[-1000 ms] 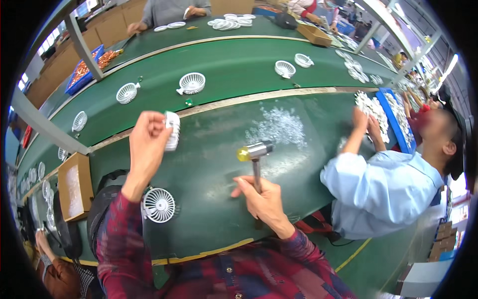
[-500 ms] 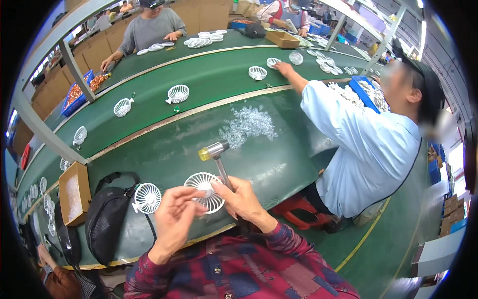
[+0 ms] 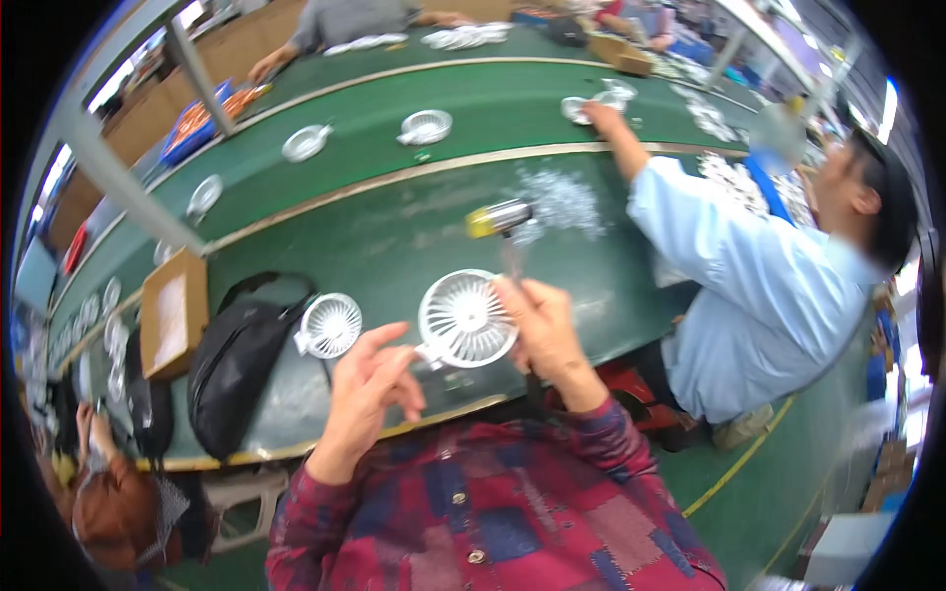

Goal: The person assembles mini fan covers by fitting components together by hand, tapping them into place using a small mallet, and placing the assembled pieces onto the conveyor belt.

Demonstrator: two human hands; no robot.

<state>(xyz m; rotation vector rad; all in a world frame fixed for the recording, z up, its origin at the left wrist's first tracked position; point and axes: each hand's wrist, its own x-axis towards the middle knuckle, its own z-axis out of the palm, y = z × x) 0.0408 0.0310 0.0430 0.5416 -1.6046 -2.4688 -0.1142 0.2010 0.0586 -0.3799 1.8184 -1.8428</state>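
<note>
My right hand [image 3: 554,340] is closed round the handle of a mallet [image 3: 500,219] with a metal head and a yellow striking face. Its thumb and fingertips are also at the right rim of a round white fan cage [image 3: 467,317]. Thin ribs run out from the cage's hub, and a small stub juts from its lower left. Beside that stub is my left hand [image 3: 369,392], its fingers spread and nothing seen in them. A second white fan cage [image 3: 332,326] lies on the green table, beyond my left hand and next to a black bag [image 3: 241,369].
Clear small plastic pieces [image 3: 567,200] lie in a heap past the mallet. A cardboard box [image 3: 169,313] stands at the left. More white cages [image 3: 426,127] sit on the green belt [image 3: 370,148]. To my right, a co-worker in a light blue shirt [image 3: 729,286] reaches over the belt.
The view has shifted, so the scene sits differently. The fan cage has turned and shows its stub at the lower left. My left hand's fingers have come away from the cage's front.
</note>
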